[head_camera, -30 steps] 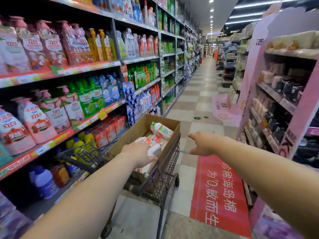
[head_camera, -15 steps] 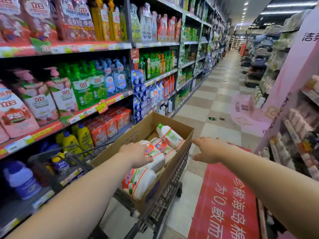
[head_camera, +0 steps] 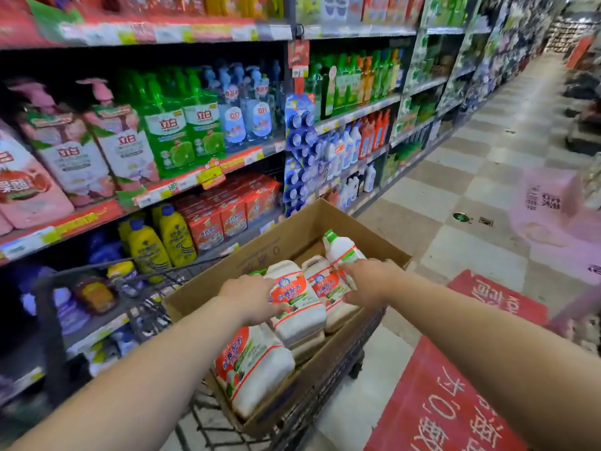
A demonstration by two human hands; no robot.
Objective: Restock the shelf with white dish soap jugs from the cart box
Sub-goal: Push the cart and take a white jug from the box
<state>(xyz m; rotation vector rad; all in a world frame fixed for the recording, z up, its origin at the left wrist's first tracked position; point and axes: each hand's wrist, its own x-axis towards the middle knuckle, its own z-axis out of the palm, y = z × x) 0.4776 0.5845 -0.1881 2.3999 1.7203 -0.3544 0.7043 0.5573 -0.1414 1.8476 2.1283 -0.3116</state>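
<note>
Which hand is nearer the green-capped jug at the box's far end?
Right. Right hand reaches the green-capped jug at its lower part; left hand rests on another jug to its left.

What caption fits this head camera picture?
Left hand and right hand touch white jugs in the cart box.

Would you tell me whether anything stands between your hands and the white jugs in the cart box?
Nothing visible does: the box is open on top, the left hand rests on one jug and the right hand touches the neighbouring jug.
</note>
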